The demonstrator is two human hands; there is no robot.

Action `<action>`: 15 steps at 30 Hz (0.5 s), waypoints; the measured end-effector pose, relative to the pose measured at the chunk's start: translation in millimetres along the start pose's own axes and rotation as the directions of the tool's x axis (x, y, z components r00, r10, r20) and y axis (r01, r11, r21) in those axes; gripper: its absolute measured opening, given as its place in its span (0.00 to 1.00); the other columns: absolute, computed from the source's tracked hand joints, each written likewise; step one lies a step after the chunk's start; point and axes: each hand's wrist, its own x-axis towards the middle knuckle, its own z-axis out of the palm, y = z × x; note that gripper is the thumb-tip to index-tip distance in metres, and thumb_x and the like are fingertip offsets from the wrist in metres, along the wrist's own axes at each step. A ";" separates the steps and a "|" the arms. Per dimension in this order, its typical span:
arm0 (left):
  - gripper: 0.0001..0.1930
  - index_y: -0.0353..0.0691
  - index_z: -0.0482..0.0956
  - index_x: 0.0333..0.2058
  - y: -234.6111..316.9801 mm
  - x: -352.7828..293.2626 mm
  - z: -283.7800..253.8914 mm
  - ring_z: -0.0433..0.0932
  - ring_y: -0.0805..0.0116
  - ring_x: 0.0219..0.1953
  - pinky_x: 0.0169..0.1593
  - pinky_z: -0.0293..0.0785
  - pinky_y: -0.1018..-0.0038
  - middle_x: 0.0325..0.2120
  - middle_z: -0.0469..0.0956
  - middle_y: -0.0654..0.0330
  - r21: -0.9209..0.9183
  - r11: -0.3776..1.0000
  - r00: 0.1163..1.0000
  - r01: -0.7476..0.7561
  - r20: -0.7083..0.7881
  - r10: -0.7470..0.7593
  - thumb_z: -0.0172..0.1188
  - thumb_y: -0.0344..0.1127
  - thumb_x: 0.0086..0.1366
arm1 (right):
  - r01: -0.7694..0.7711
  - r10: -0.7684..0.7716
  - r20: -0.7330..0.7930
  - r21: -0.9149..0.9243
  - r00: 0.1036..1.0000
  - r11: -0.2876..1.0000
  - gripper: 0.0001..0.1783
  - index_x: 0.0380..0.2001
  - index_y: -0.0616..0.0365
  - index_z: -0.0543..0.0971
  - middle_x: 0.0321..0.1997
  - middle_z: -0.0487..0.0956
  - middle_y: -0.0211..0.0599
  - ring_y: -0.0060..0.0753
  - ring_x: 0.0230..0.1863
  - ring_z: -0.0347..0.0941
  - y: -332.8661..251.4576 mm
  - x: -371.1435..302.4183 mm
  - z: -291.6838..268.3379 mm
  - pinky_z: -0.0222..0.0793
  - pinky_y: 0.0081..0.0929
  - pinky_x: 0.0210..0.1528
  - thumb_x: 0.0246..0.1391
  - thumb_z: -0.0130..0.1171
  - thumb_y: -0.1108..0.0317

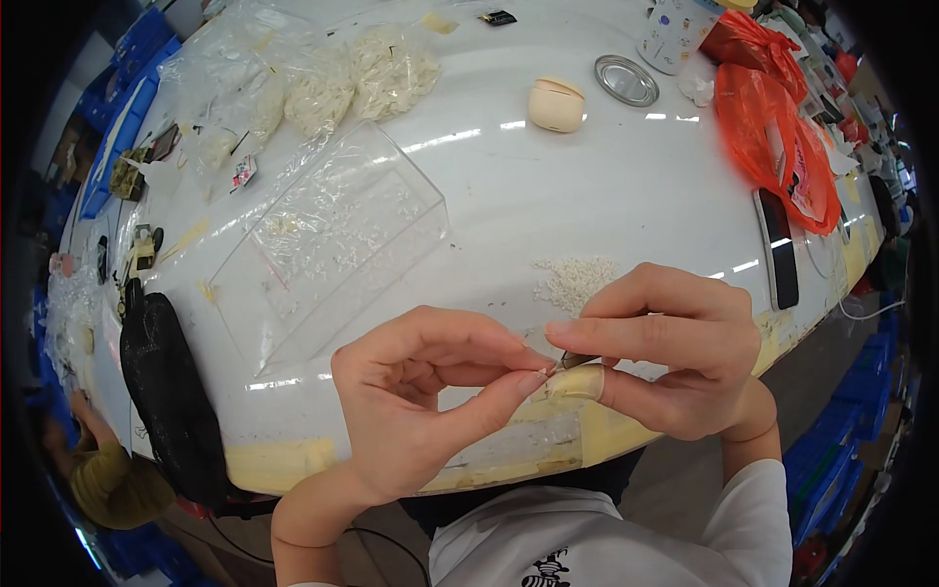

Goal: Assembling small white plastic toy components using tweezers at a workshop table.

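Observation:
My left hand is closed in a pinch, its thumb and fingertips meeting on a tiny whitish piece too small to name. Against it, my right hand grips a small dark metal blade between thumb and fingers. Yellowish tape appears wrapped around my right thumb tip. Both hands are held over the table's near edge, fingertips almost touching. Just beyond my right fingers lies a pile of tiny white pieces. Left of it, a clear plastic tray holds more scattered white bits.
Clear bags of off-white pieces lie at the far left. A cream rounded case and a round metal lid sit at the back. Right are red plastic bags and a phone. A black pouch lies left, near another person's sleeve.

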 end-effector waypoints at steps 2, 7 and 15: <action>0.10 0.29 0.79 0.34 0.1 -0.5 0.7 0.80 0.67 0.34 0.42 0.79 0.78 0.32 0.80 0.53 -0.023 0.999 0.999 0.030 -0.040 -0.030 0.60 0.14 0.52 | 0.000 0.000 0.006 -0.004 1.000 1.000 0.17 0.35 0.60 0.84 0.28 0.77 0.35 0.19 0.21 0.66 0.0 0.8 0.0 0.62 0.11 0.21 0.35 0.66 0.75; 0.10 0.30 0.78 0.33 -4.9 -0.2 -2.8 0.80 0.68 0.34 0.42 0.79 0.79 0.32 0.80 0.55 0.027 0.999 0.999 -0.020 -0.042 0.021 0.61 0.14 0.51 | 0.003 -0.002 0.027 -0.040 1.000 0.999 0.16 0.35 0.60 0.84 0.28 0.77 0.35 0.20 0.21 0.66 0.9 2.7 1.3 0.61 0.12 0.21 0.36 0.66 0.74; 0.13 0.31 0.76 0.37 -10.4 2.5 -17.1 0.81 0.66 0.35 0.40 0.79 0.79 0.31 0.80 0.54 0.122 0.992 0.995 0.013 0.098 -0.026 0.62 0.15 0.52 | 0.006 -0.006 -0.006 -0.060 1.000 0.998 0.16 0.33 0.59 0.85 0.26 0.77 0.34 0.20 0.20 0.65 5.9 2.6 4.9 0.60 0.12 0.20 0.33 0.66 0.73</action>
